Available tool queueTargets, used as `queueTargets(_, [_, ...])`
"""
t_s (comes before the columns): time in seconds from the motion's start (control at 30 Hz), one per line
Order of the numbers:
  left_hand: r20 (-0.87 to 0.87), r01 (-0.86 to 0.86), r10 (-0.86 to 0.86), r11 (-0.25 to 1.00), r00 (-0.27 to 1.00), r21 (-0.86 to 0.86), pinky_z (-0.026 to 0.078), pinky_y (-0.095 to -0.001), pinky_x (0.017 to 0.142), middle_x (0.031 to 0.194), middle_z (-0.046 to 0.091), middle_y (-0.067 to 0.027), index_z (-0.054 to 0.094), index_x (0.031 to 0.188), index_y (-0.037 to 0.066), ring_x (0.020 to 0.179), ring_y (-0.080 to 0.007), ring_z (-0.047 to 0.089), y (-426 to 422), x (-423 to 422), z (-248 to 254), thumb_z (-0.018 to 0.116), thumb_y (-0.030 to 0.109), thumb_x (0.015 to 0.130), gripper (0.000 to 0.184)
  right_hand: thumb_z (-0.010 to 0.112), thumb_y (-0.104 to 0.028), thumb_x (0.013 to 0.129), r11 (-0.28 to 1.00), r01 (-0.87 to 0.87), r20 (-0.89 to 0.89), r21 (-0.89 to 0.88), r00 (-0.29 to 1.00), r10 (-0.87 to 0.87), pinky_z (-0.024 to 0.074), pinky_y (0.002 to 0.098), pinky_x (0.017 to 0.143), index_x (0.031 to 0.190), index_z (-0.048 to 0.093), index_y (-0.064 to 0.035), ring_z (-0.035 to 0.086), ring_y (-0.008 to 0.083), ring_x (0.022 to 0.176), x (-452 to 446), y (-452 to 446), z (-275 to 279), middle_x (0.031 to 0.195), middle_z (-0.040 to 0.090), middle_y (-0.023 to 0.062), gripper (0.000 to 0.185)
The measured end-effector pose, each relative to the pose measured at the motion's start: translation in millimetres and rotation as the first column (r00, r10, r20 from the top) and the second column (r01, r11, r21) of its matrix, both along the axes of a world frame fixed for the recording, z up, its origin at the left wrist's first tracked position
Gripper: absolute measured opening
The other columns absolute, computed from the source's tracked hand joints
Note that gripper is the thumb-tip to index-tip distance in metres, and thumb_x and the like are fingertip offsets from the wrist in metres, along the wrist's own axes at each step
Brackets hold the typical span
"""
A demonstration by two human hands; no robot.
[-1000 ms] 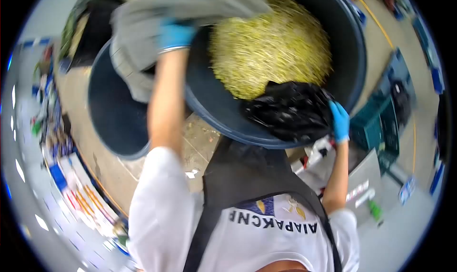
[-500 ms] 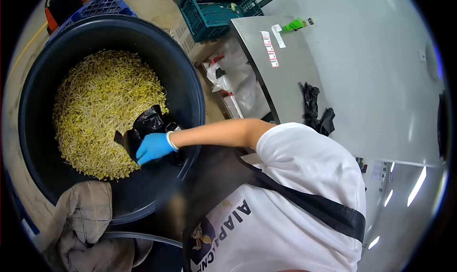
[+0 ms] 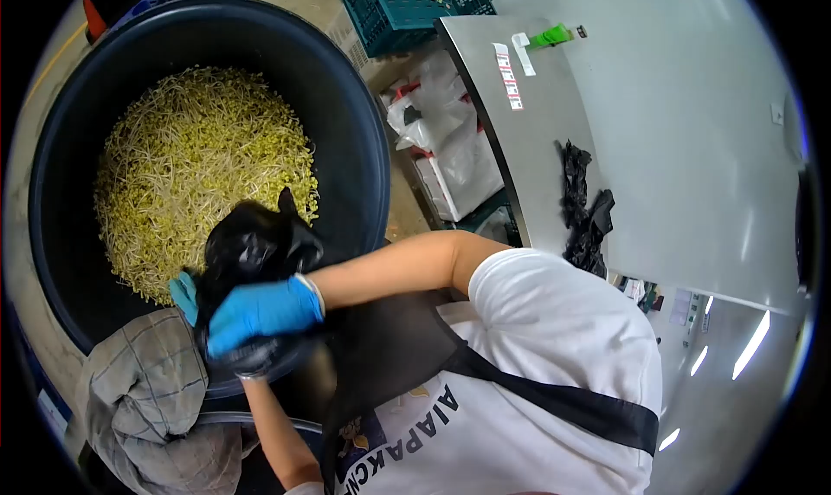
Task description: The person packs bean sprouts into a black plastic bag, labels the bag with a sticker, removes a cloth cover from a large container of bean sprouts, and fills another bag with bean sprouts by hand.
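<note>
My right hand (image 3: 264, 317), in a blue glove, grips a black plastic bag (image 3: 251, 244) over the near edge of a large dark tub. My left hand (image 3: 184, 296), also gloved, is at the bag's left side; its fingers show past the plastic while the palm is mostly hidden behind the bag and my right hand. Yellow-green bean sprouts (image 3: 199, 166) are heaped in the tub (image 3: 351, 122), just beyond the bag. A grey checked cloth (image 3: 147, 382) lies bunched left of my left hand, by the tub's near rim.
A second dark container (image 3: 299, 423) stands below the large tub. Right of the tub is a metal table (image 3: 537, 131) with labels, a green object (image 3: 551, 36) and crumpled black bags (image 3: 584, 209). Behind are a green crate (image 3: 398, 14) and clear plastic bags (image 3: 450, 122) under the table.
The view has turned to the right. My left hand has left the grey cloth and come to the black bag beside my right hand. The bag now stands higher and is bunched up.
</note>
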State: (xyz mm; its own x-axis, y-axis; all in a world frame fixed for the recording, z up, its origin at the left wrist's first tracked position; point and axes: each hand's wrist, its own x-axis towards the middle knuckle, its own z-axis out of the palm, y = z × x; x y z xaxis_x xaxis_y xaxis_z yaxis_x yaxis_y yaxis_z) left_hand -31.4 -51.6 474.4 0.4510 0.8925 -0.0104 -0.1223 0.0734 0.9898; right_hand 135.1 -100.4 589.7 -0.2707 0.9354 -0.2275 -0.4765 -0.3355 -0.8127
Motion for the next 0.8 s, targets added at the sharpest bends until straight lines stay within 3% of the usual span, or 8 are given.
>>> queueTargets(0.07, [-0.091,-0.211,0.199,0.967,0.976,-0.144,0.029,-0.0382,0.107,0.133,0.039,-0.0147,0.035,0.129,-0.001,0.121,-0.0252,0.037,28,-26,-45,0.040,0.018,0.090,0.043,0.063,-0.033,0.087,0.981,-0.191,-0.100,0.024,0.976,0.192,0.0450,0.0312,0.082,0.102,0.063,0.0011,0.059,0.0149,0.090,11,-5,10,0.093,0.067,0.0108,0.037])
queueTargets(0.17, [-0.336,-0.500,0.450,0.863,0.828,-0.076,0.044,-0.0375,0.096,0.106,0.062,-0.0134,0.057,0.103,-0.003,0.094,-0.0232,0.058,70,-74,-66,0.046,-0.002,0.084,0.022,0.068,-0.034,0.081,0.969,-0.219,0.483,0.117,0.865,0.137,0.0469,0.0330,0.085,0.114,0.059,-0.0009,0.062,0.0228,0.095,68,-27,-18,0.101,0.067,0.0123,0.048])
queueTargets(0.3, [-0.705,0.254,-0.176,0.967,0.687,0.007,0.045,-0.0315,0.086,0.100,0.061,-0.0119,0.056,0.100,0.000,0.092,-0.0228,0.058,31,-116,-65,0.045,-0.011,0.071,0.033,0.071,-0.031,0.075,0.659,-0.565,0.808,-0.497,-0.024,0.588,0.0488,0.0405,0.084,0.122,0.056,-0.0053,0.061,0.0326,0.098,165,-54,-93,0.109,0.064,0.0146,0.055])
queueTargets(0.43, [-0.855,0.265,-0.320,0.938,0.409,-0.224,0.047,-0.0312,0.083,0.104,0.064,-0.0151,0.057,0.118,0.002,0.091,-0.0260,0.061,-37,-84,-33,0.056,0.000,0.078,0.040,0.068,-0.027,0.078,0.833,-0.552,0.850,0.027,0.451,0.272,0.0497,0.0391,0.082,0.107,0.066,-0.0096,0.062,0.0274,0.093,264,24,-104,0.103,0.066,0.0104,0.034])
queueTargets(0.57, [-0.799,-0.045,-0.098,0.987,0.593,-0.155,0.048,-0.0305,0.078,0.100,0.067,-0.0132,0.057,0.120,0.002,0.087,-0.0171,0.061,-56,-40,-57,0.058,0.014,0.089,0.033,0.069,-0.038,0.078,0.796,-0.457,0.839,0.396,-0.172,-0.516,0.0514,0.0388,0.074,0.098,0.069,-0.0125,0.064,0.0286,0.084,241,107,-116,0.095,0.066,0.0102,0.033])
queueTargets(0.6, [-0.806,-0.092,-0.047,0.988,0.590,-0.125,0.048,-0.0308,0.076,0.098,0.067,-0.0143,0.058,0.117,0.002,0.085,-0.0181,0.062,-55,-27,-61,0.058,0.018,0.090,0.031,0.068,-0.025,0.078,0.661,-0.488,0.733,0.569,-0.064,-0.678,0.0511,0.0368,0.067,0.101,0.066,-0.0076,0.062,0.0260,0.076,218,116,-82,0.086,0.064,0.0108,0.028])
queueTargets(0.73, [-0.796,-0.239,0.041,0.962,0.605,-0.132,0.048,-0.0336,0.077,0.098,0.066,-0.0195,0.060,0.112,-0.001,0.087,-0.0264,0.064,-51,-24,-98,0.058,0.025,0.090,0.034,0.063,-0.038,0.086,0.807,-0.469,0.843,0.358,0.535,-0.063,0.0523,0.0341,0.073,0.099,0.069,-0.0111,0.065,0.0245,0.084,152,95,-77,0.093,0.067,0.0091,0.031])
queueTargets(0.8, [-0.846,-0.267,0.104,0.963,0.523,-0.047,0.047,-0.0352,0.080,0.100,0.065,-0.0222,0.059,0.112,-0.002,0.090,-0.0328,0.063,-47,-26,-105,0.058,0.027,0.090,0.037,0.061,-0.038,0.086,0.767,-0.620,0.857,0.163,0.475,0.202,0.0523,0.0367,0.075,0.101,0.069,-0.0113,0.065,0.0270,0.087,131,66,-128,0.095,0.068,0.0098,0.031])
